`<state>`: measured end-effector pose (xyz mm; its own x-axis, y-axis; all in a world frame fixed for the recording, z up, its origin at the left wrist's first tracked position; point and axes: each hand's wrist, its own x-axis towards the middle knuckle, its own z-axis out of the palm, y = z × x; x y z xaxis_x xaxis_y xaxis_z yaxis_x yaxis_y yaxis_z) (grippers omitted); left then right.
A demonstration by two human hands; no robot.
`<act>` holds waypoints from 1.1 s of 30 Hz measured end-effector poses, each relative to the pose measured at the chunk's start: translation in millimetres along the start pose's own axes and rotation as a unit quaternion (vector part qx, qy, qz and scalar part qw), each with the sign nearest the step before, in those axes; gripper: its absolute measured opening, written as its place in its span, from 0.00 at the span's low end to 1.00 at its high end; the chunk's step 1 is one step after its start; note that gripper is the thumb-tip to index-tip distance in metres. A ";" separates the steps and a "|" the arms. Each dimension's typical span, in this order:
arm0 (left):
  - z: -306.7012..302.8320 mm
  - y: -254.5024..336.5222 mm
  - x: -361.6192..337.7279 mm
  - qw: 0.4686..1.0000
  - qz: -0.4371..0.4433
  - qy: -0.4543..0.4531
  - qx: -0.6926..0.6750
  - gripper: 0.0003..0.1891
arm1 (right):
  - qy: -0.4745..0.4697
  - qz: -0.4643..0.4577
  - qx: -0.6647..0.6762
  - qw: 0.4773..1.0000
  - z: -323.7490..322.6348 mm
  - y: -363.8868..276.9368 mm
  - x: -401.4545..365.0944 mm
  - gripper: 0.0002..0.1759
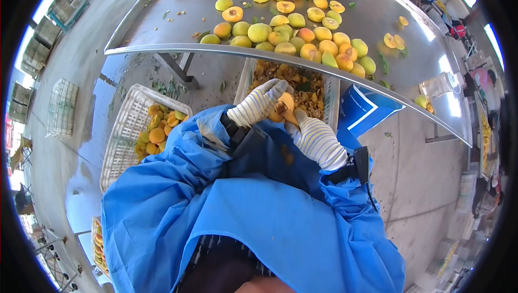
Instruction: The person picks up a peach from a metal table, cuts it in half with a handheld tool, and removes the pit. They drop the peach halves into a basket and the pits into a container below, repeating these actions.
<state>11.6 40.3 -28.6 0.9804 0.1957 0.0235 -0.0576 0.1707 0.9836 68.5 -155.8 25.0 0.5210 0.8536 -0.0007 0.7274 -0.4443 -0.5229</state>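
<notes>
My left hand (260, 101), in a striped knit glove, is closed around a yellow peach (286, 100) whose cut face is turned toward my right hand. My right hand (319, 139), gloved alike, grips a small tan tool (291, 116) that looks like a wooden handle. Its far end meets the peach's cut face, and I cannot make out the tip. Both hands are in front of the table's edge, above a crate (332, 99) full of brownish peach scraps (310, 90). On the metal table (178, 28) lie many whole and halved peaches (259, 32).
At the left on the floor stands a white crate (120, 131) of peaches, with another crate (97, 250) lower down. A blue printed bag or sheet (362, 107) hangs by the table's right side. A clear plastic jug (440, 85) rests on the tabletop. Other people work far right.
</notes>
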 end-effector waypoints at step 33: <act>11.1 16.6 3.8 0.991 -0.097 0.043 -0.081 0.27 | -0.210 0.207 0.556 0.777 2.2 -7.6 -7.7 0.25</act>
<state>16.4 33.1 -10.2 0.9568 0.2239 -0.1856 0.0944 0.3648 0.9263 58.0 -158.4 27.1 0.2462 0.8171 -0.5213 -0.4220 -0.3938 -0.8166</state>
